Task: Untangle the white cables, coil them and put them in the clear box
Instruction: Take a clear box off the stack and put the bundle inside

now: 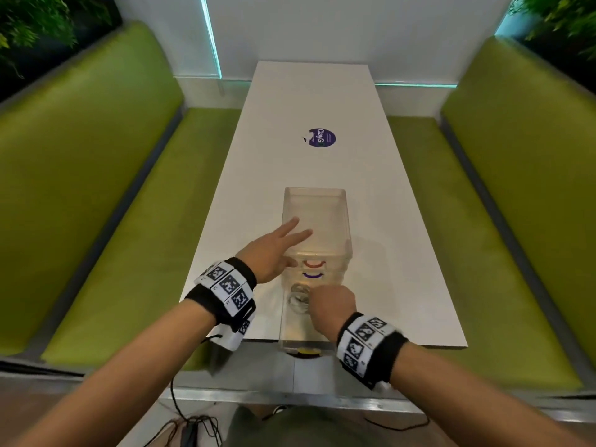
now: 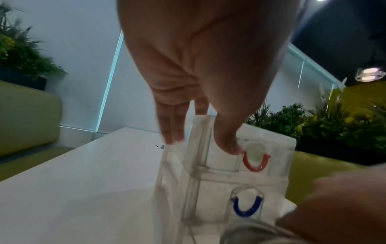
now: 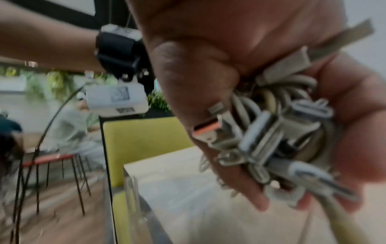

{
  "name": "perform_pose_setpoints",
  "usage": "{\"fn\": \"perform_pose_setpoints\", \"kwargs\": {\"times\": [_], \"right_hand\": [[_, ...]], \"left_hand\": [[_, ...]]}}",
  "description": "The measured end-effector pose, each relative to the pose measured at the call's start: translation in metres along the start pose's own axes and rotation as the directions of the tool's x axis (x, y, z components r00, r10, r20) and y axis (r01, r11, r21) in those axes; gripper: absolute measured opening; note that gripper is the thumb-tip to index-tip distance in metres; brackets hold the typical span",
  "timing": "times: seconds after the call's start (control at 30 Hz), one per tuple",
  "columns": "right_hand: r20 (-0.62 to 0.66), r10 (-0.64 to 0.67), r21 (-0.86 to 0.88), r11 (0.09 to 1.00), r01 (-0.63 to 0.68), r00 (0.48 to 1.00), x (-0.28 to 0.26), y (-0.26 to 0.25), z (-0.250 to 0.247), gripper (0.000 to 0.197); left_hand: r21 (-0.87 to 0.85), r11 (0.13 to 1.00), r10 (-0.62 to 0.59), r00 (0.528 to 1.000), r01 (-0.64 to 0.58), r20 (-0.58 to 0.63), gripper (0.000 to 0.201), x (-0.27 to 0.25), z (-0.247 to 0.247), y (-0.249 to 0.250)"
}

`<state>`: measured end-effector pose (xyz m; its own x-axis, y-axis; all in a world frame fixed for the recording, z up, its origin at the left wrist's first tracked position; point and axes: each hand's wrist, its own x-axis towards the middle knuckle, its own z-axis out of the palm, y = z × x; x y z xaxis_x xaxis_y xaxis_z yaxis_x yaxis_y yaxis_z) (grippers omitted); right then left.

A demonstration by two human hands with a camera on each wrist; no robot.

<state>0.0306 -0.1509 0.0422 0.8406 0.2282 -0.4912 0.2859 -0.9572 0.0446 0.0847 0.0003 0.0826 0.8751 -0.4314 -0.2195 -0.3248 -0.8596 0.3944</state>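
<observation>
Coiled white cables (image 3: 277, 125) are sitting bunched in the right hand (image 1: 332, 304), fingers curling tight, at six o'clock over the clear box (image 1: 317, 243). Left hand (image 1: 274, 253), fingers spread, is bracing its side on the worktop (image 1: 290, 124); lowering the bundle before letting go should be keeping the coils together.

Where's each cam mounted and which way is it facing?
Head: worn on the head, looks forward and down the white table; shows both forearms, left hand, right hand.
Left wrist: looks along the left hand's fingers at the clear box.
Right wrist: looks along the right hand at its gripped white cables; left forearm behind.
Shared: head and left wrist both show the clear box.
</observation>
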Motion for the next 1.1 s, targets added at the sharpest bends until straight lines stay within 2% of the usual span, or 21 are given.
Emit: {"fn": "perform_pose_setpoints", "kwargs": {"times": [0.13, 0.2, 0.27, 0.33, 0.4, 0.47, 0.5, 0.53, 0.6, 0.67, 0.7, 0.77, 0.87, 0.93, 1.0, 1.1], "right_hand": [[0.09, 0.169, -0.045, 0.985, -0.165, 0.982, 0.023, -0.015, 0.002, 0.025], [0.107, 0.173, -0.064, 0.984, -0.167, 0.979, 0.031, -0.02, 0.011, 0.028], [0.087, 0.151, -0.006, 0.989, -0.151, 0.985, 0.039, -0.027, 0.023, 0.038], [0.09, 0.203, -0.064, 0.978, -0.198, 0.975, 0.042, -0.029, 0.023, 0.047], [0.025, 0.248, 0.041, 0.968, -0.249, 0.968, 0.047, -0.028, 0.023, 0.049], [-0.062, 0.249, 0.26, 0.939, -0.225, 0.967, 0.045, -0.025, 0.026, 0.046], [-0.09, 0.274, 0.351, 0.909, -0.227, 0.957, 0.04, -0.023, 0.027, 0.055], [-0.073, 0.29, 0.388, 0.89, -0.24, 0.954, 0.036, -0.022, 0.027, 0.074], [0.041, 0.201, 0.422, 0.884, -0.199, 0.979, 0.032, -0.017, 0.025, 0.107], [0.174, 0.026, 0.523, 0.845, -0.115, 0.984, 0.024, -0.005, 0.018, 0.118], [0.19, -0.064, 0.563, 0.825, -0.056, 0.98, 0.018, 0.005, 0.017, 0.118], [0.129, -0.162, 0.586, 0.808, 0.057, 0.978, 0.002, 0.021, 0.02, 0.107], [-0.116, -0.155, 0.416, 0.889, 0.189, 0.981, -0.024, 0.03, 0.031, 0.082], [-0.202, -0.168, 0.429, 0.87, 0.241, 0.965, -0.036, 0.035, 0.036, 0.079], [-0.198, -0.226, 0.386, 0.877, 0.287, 0.954, -0.042, 0.035, 0.048, 0.09], [-0.129, -0.289, 0.177, 0.935, 0.309, 0.949, -0.035, 0.031, 0.068, 0.095]], "left_hand": [[-0.009, 1.0, -0.03, 0.999, 0.03, -0.014, 0.063, -0.001, -0.004, 0.005], [0.01, 0.999, -0.047, 0.999, 0.047, 0.006, 0.062, -0.001, -0.007, 0.008], [0.036, 0.998, -0.048, 0.998, 0.047, 0.029, 0.061, -0.001, -0.008, 0.01], [0.066, 0.997, -0.051, 0.998, 0.049, 0.035, 0.062, -0.002, -0.007, 0.011], [0.092, 0.993, -0.081, 0.996, 0.077, 0.033, 0.062, 0.0, -0.009, 0.008], [0.102, 0.989, -0.108, 0.993, 0.104, 0.035, 0.062, 0.002, -0.013, 0.006], [0.1, 0.989, -0.112, 0.993, 0.108, 0.036, 0.062, 0.002, -0.014, 0.005], [0.099, 0.989, -0.11, 0.993, 0.106, 0.035, 0.062, 0.002, -0.014, 0.005], [0.097, 0.99, -0.107, 0.994, 0.104, 0.034, 0.062, 0.002, -0.014, 0.005], [0.111, 0.989, -0.103, 0.994, 0.099, 0.029, 0.062, 0.001, -0.013, 0.005], [0.116, 0.989, -0.101, 0.995, 0.097, 0.025, 0.061, 0.001, -0.012, 0.005], [0.112, 0.989, -0.099, 0.995, 0.095, 0.023, 0.061, 0.001, -0.012, 0.005], [0.108, 0.99, -0.095, 0.995, 0.092, 0.023, 0.062, 0.001, -0.011, 0.004], [0.109, 0.99, -0.095, 0.995, 0.092, 0.025, 0.062, 0.002, -0.011, 0.003], [0.111, 0.989, -0.097, 0.995, 0.093, 0.028, 0.062, 0.002, -0.012, 0.003], [0.115, 0.989, -0.103, 0.994, 0.097, 0.043, 0.062, 0.003, -0.013, 0.003]]}}
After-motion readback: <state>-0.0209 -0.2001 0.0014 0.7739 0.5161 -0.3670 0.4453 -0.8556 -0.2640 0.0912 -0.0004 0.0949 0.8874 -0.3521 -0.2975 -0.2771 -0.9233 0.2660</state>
